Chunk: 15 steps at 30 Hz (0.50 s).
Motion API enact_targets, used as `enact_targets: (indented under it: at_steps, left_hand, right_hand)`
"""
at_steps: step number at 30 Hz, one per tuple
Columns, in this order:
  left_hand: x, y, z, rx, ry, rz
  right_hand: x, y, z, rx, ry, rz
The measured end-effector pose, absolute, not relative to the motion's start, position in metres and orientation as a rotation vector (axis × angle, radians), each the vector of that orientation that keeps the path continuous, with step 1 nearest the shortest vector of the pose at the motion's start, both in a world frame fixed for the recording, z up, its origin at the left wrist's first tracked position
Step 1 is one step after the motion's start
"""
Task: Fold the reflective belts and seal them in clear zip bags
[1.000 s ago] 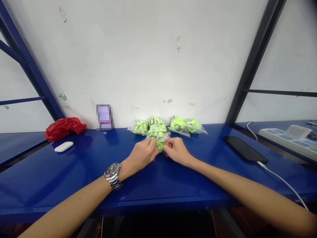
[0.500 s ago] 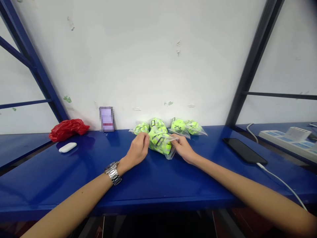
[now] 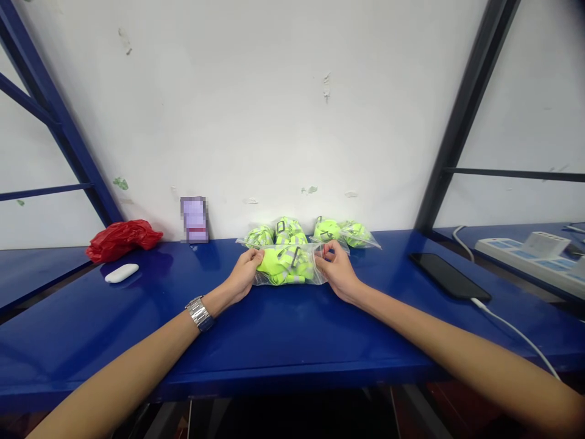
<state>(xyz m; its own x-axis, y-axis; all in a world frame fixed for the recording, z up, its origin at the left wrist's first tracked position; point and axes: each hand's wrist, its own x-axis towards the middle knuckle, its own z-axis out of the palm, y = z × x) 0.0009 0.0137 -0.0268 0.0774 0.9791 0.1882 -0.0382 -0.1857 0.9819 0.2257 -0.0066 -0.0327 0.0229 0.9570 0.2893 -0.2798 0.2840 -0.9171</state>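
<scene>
A clear zip bag (image 3: 289, 266) is stretched sideways between my hands, low over the blue table. Inside it lies a folded neon-yellow strap bundle with grey reflective bands and a dark buckle. My left hand (image 3: 243, 274) pinches the bag's left end, thumb on top. At the right end, my right hand (image 3: 337, 270) grips the bag near its opening edge, and a small red spot shows by the fingertips. Behind stand more bagged neon bundles: one at the left (image 3: 259, 236), one in the middle (image 3: 289, 230), and two at the right (image 3: 327, 229) (image 3: 355, 233).
On the left are a crumpled red plastic bag (image 3: 122, 240), a white earbud case (image 3: 121, 272) and a phone with a blurred screen (image 3: 195, 219) against the wall. A black phone (image 3: 450, 277) with a white cable and a power strip (image 3: 530, 259) lie on the right.
My left hand has come onto the bag's left end and moved slightly left. The bag has turned from a bunched shape to lying wide and flat between both hands.
</scene>
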Motion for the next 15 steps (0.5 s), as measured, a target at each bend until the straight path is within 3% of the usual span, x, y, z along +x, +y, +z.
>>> enact_targets:
  at_steps: [8,15]
  left_hand:
    - [-0.003,0.018,-0.031,1.342,1.12,1.486]
    - [0.001,0.013,-0.024,1.405,1.08,1.516]
  right_hand:
    - [0.236,-0.011,-0.023,-0.962,-1.691,0.517]
    - [0.234,-0.01,-0.023,-0.866,-2.03,0.625]
